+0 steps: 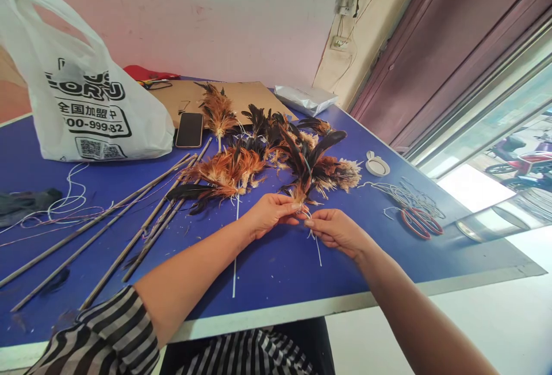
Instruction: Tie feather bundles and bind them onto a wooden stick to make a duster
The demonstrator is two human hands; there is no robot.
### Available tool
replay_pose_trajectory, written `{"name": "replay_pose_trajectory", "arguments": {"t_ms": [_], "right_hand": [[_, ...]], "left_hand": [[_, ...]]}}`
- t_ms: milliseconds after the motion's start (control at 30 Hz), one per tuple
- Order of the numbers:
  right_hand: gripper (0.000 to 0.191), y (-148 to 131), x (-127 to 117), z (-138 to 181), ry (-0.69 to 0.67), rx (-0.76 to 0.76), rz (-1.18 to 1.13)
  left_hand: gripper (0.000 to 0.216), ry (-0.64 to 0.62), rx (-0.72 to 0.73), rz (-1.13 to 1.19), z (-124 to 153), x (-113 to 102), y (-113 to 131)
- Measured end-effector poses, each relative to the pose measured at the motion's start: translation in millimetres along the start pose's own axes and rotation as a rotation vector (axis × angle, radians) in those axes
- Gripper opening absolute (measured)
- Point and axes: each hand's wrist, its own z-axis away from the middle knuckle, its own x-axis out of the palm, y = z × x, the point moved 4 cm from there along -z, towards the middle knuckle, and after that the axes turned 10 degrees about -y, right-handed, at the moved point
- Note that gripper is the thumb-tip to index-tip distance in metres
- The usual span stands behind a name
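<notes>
Over the middle of the blue table, my left hand pinches the base of a bunch of brown and black feathers. The feather tips point up and away from me. Close on its right, my right hand has thumb and forefinger closed on a thin white string at the bunch's base. Loose ends of that string hang below the fingers. Just beyond my left hand lie orange-brown feathers with several darker bunches behind them.
Long thin sticks lie to the left, beside tangled thread. A white plastic bag stands at the back left near a phone. To the right are red-handled scissors, coiled string and a roll of tape.
</notes>
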Motion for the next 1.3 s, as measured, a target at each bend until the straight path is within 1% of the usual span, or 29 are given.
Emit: {"name": "replay_pose_trajectory", "arguments": {"t_ms": [67,133,167,200,267,300,333,367,400,433,467,500,533,567,600,667,700,767,800,900,1000,1167,1300], "right_hand": [[0.035,-3,-23,5,0.095,0.0,0.101],[0.035,-7,-61,12,0.248,0.016,0.282],[0.035,-10,-84,17,0.352,0.033,0.417],[0.035,-13,-108,22,0.458,0.084,0.564],[0.034,-18,-150,35,0.61,0.244,0.814],[0.036,-23,-165,42,0.675,0.281,0.906],[0.039,-30,-175,49,0.744,0.273,0.971],[0.043,-39,-179,56,0.809,0.24,1.001],[0.046,-49,-178,63,0.873,0.185,0.997],[0.049,-58,-171,69,0.921,0.12,0.957],[0.05,-67,-160,73,0.947,0.057,0.883],[0.05,-75,-147,74,0.928,-0.012,0.782],[0.048,-82,-130,71,0.851,-0.101,0.655],[0.046,-87,-112,64,0.712,-0.176,0.514],[0.043,-91,-93,55,0.538,-0.231,0.386],[0.037,-95,-57,32,0.228,-0.28,0.204],[0.034,-96,-42,20,0.116,-0.287,0.156],[0.031,-95,-19,-3,-0.024,-0.291,0.119],[0.031,-93,-11,-14,-0.058,-0.296,0.118],[0.032,-85,1,-41,-0.067,-0.313,0.14],[0.034,-74,1,-54,-0.032,-0.318,0.182],[0.035,-65,-3,-52,0.017,-0.372,0.213],[0.035,-63,3,-51,0.013,-0.406,0.211]], "left_hand": [[0.026,0.071,-0.001,0.007,-1,-5,0],[0.022,0.155,0.001,0.023,-2,-13,-1],[0.019,0.188,0.003,0.033,-3,-17,0],[0.016,0.214,0.005,0.043,-3,-20,0],[0.013,0.248,0.015,0.063,-3,-26,1],[0.012,0.26,0.018,0.072,-4,-28,1],[0.012,0.267,0.02,0.078,-4,-30,2],[0.012,0.271,0.021,0.082,-4,-31,2],[0.011,0.276,0.021,0.084,-4,-32,2],[0.011,0.28,0.02,0.088,-4,-32,3],[0.01,0.285,0.019,0.096,-4,-33,3],[0.01,0.291,0.02,0.106,-4,-34,4],[0.009,0.299,0.019,0.119,-4,-34,5],[0.009,0.307,0.02,0.132,-4,-36,7],[0.008,0.313,0.022,0.142,-4,-37,9],[0.007,0.316,0.021,0.157,-3,-38,13],[0.007,0.313,0.016,0.163,-2,-39,15],[0.006,0.292,0.001,0.178,-2,-40,18],[0.007,0.274,-0.011,0.185,-1,-40,19],[0.008,0.233,-0.051,0.207,-1,-41,20],[0.008,0.216,-0.087,0.219,-1,-45,19],[0.008,0.168,-0.149,0.208,-3,-43,14],[0.01,0.14,-0.19,0.204,-1,-35,9]]}}
